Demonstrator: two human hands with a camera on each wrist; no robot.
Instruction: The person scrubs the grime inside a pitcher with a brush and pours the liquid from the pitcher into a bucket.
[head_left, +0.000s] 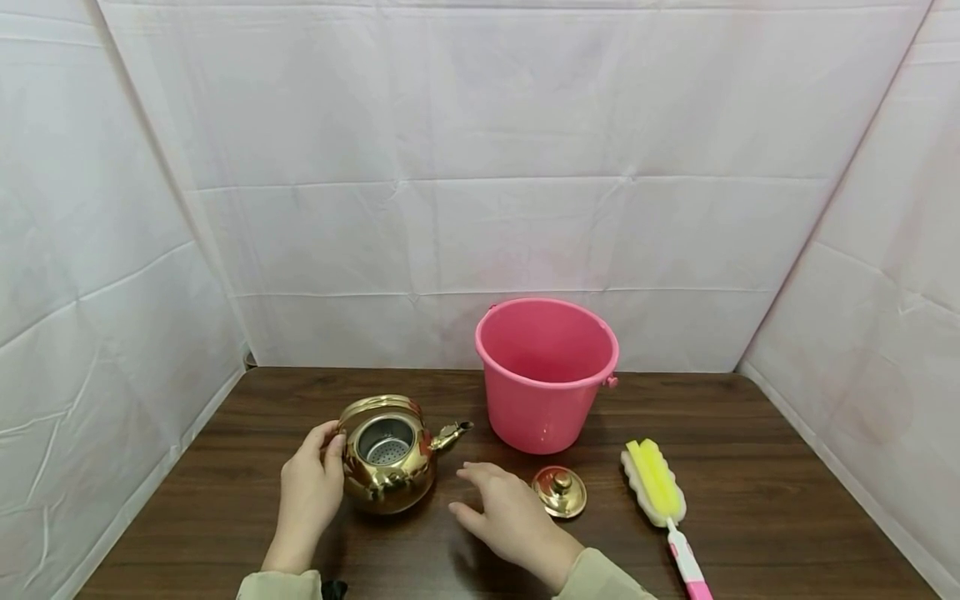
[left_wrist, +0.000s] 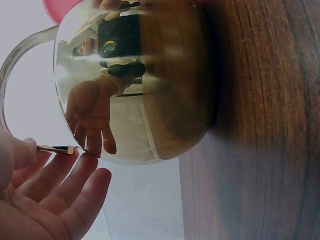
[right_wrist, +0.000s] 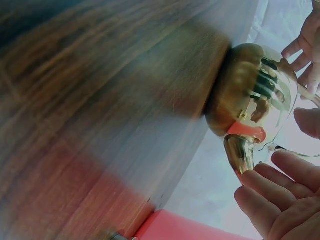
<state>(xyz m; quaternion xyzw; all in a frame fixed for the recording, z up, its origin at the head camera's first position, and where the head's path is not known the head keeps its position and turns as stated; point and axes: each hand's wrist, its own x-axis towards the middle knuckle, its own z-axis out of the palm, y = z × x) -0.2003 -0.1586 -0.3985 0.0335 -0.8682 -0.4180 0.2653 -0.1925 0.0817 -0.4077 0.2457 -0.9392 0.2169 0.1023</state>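
A shiny gold teapot [head_left: 390, 487] stands uncovered on the dark wooden table, its perforated metal strainer [head_left: 389, 451] visible through the opening. My left hand [head_left: 309, 483] is at its left side; in the left wrist view the thumb and fingers pinch the lower end of the arched handle [left_wrist: 15, 57]. To the right of the spout [head_left: 452, 434], my right hand [head_left: 512, 518] hovers with fingers spread and holds nothing. The right wrist view has those fingers [right_wrist: 267, 187] close by the spout. Beyond that hand lies the gold lid [head_left: 564, 502], knob up.
Behind the lid stands a pink bucket [head_left: 528, 412], near the back of the table. A sponge brush [head_left: 658, 487] with a yellow and white head and a white and pink handle lies at the right. White cloth walls [head_left: 480, 233] enclose the table's back and sides.
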